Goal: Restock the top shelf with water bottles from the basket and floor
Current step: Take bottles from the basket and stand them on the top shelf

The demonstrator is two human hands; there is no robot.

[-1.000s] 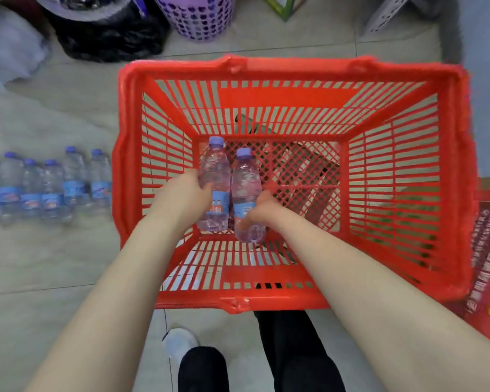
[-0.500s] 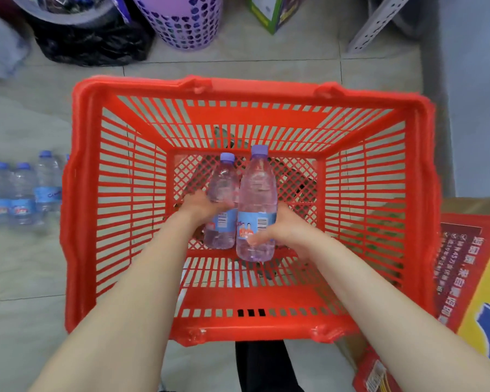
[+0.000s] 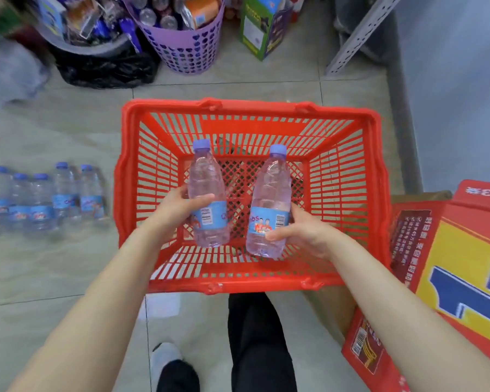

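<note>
Both my hands grip bottles above the red basket (image 3: 379, 176): left hand (image 3: 178, 209) one water bottle (image 3: 207, 193), right hand (image 3: 300, 232) another bottle (image 3: 269, 205), apart.

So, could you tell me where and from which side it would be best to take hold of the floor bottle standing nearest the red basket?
Probably around the body at its blue label, coming from the side facing the person. That bottle stands upright at the end of the row, close beside its neighbour, so the front looks freer. Both hands are full now: the left hand and right hand each hold a bottle above the red basket.
</note>
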